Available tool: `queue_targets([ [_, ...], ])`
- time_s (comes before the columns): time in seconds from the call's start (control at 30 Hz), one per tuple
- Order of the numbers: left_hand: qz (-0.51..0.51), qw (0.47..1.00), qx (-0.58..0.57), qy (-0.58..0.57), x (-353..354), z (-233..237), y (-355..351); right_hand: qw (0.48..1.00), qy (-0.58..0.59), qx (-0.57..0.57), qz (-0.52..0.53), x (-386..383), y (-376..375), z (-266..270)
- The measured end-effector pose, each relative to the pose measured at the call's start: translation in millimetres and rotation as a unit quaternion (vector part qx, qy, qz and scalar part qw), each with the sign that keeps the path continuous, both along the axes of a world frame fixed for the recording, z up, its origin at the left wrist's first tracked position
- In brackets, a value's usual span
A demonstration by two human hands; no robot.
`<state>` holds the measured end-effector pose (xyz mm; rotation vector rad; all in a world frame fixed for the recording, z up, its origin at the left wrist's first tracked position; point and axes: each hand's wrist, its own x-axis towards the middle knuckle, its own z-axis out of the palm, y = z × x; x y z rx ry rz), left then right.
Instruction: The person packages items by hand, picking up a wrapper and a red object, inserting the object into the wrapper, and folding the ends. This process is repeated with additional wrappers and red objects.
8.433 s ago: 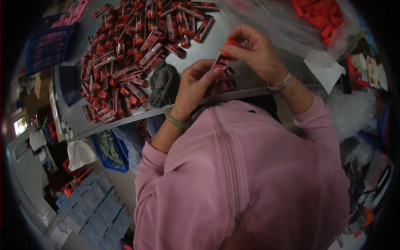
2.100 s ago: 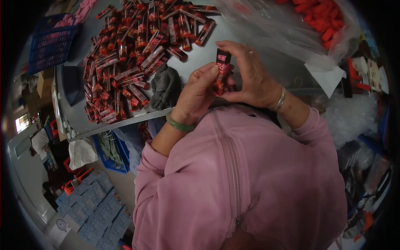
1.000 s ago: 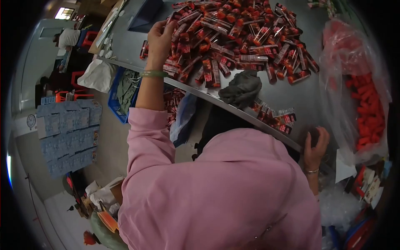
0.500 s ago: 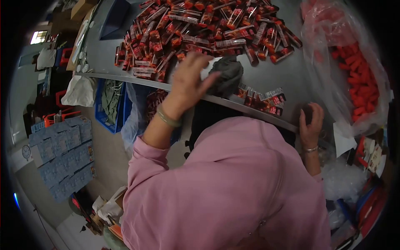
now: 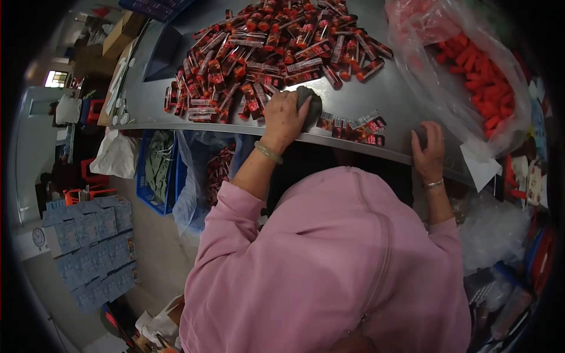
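My left hand point(image 5: 282, 117) is closed around a crumpled dark grey cloth point(image 5: 313, 107), pressed on the metal table near its front edge. Right beside the cloth lies a short row of small labelled tubes point(image 5: 353, 128) with red and black wrappers and barcodes. A large heap of similar red-and-black tubes point(image 5: 276, 47) spreads behind my left hand. My right hand point(image 5: 429, 150) rests at the table's front edge further right, thumb and fingers apart and slightly bent, with nothing visible in it.
On the right of the metal table point(image 5: 376, 94) lies a clear plastic bag point(image 5: 412, 65) full of red pieces point(image 5: 488, 94). A dark blue bin point(image 5: 162, 53) stands at the left. Below the edge are a blue crate point(image 5: 154, 197) and a lined container of tubes point(image 5: 219, 167).
My left hand has come down from above the table and closed on the grey cloth, which is now more bunched. My right hand stays at the edge. The camera view has shifted.
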<state>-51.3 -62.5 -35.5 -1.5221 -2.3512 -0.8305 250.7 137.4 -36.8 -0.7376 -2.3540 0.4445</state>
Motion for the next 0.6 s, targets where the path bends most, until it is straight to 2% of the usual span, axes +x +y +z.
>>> queue_targets([
  [0.13, 0.038, 0.999, -0.023, -0.013, -0.2, -0.1, 2.9, 1.0, 0.012, 0.006, -0.007, 0.4, -0.9, -2.1],
  [0.4, 0.023, 0.999, 0.026, 0.001, -3.2, -7.9, 4.9, 0.999, 0.037, 0.037, -0.007, -1.3, 4.4, -10.6],
  [0.6, 0.017, 1.0, 0.023, -0.002, -3.6, -7.5, 7.4, 0.999, 0.025, 0.047, -0.014, -1.1, 7.7, -14.6],
])
